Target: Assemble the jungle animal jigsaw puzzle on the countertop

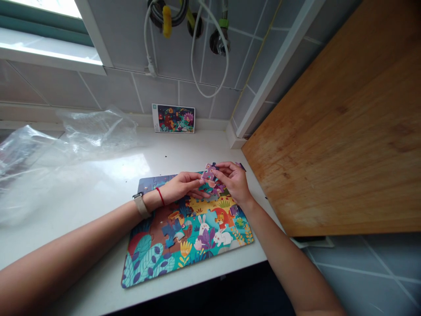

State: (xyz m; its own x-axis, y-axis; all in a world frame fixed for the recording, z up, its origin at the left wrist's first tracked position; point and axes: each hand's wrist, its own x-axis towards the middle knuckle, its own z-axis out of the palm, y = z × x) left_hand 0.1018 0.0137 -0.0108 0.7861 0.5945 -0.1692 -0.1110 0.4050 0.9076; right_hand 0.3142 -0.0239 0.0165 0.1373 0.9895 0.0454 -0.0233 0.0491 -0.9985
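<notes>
A jigsaw puzzle (197,228), with rabbits, a lion and leafy plants, lies on the white counter. My right hand (235,182) pinches a purple puzzle piece (209,170) between thumb and fingers, just above the puzzle's far right part. At the piece's left corner, the thumb and forefinger of my left hand (184,186) close on its edge, while the other fingers hang over the puzzle. Some loose pieces (173,230) lie on top of the picture at its middle left. Part of the far edge is hidden by my hands.
A small picture card (176,118) leans against the tiled wall at the back. Crumpled clear plastic (82,136) covers the counter's left side. A wooden panel (345,131) rises close on the right. Above hang a white cable (226,66) and pipe fittings.
</notes>
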